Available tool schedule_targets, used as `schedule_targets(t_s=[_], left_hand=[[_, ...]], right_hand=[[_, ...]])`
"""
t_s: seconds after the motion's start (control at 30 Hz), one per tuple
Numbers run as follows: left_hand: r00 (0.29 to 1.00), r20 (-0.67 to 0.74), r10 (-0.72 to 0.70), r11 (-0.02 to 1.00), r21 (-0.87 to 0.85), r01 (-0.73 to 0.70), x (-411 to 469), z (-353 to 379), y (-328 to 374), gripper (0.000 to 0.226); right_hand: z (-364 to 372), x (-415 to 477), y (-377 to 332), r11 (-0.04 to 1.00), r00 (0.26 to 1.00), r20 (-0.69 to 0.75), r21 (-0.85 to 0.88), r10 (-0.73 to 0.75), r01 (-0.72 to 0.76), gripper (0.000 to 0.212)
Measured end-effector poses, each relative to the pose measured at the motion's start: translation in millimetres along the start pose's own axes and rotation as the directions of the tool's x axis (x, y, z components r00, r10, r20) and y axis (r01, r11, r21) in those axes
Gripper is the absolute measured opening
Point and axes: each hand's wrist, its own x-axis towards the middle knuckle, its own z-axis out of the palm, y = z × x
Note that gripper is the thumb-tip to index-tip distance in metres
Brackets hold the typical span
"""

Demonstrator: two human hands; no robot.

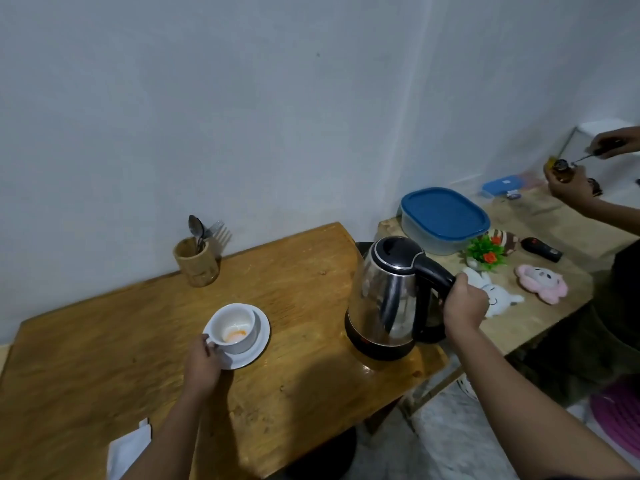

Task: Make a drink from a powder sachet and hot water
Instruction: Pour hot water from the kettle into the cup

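A white cup (235,327) with orange powder at its bottom sits on a white saucer (258,344) in the middle of the wooden table (104,358). My left hand (202,365) holds the cup by its handle. A steel electric kettle (388,299) with a black lid stands upright near the table's right edge. My right hand (464,304) grips its black handle. A white sachet or paper (128,448) lies at the table's front edge.
A bamboo holder (196,261) with a spoon and fork stands at the back by the wall. On a second table (540,216) to the right lie a blue-lidded container (445,220), a small plant, plush toys and a remote. Another person's hands (568,183) work there.
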Motion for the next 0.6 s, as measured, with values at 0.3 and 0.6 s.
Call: schedule_targets(t_s=[0.3, 0.6], left_hand=[[0.997, 0.081, 0.009, 0.999, 0.036, -0.012, 12, -12, -3, 0.025], [0.990, 0.134, 0.047, 0.997, 0.050, -0.054, 14, -24, 2, 0.020]], right_hand=[[28, -16, -44, 0.970, 0.981, 0.069, -0.153, -0.182, 0.191, 0.049], [90, -60, -81, 0.844, 0.852, 0.310, -0.211, -0.421, 0.494, 0.051]])
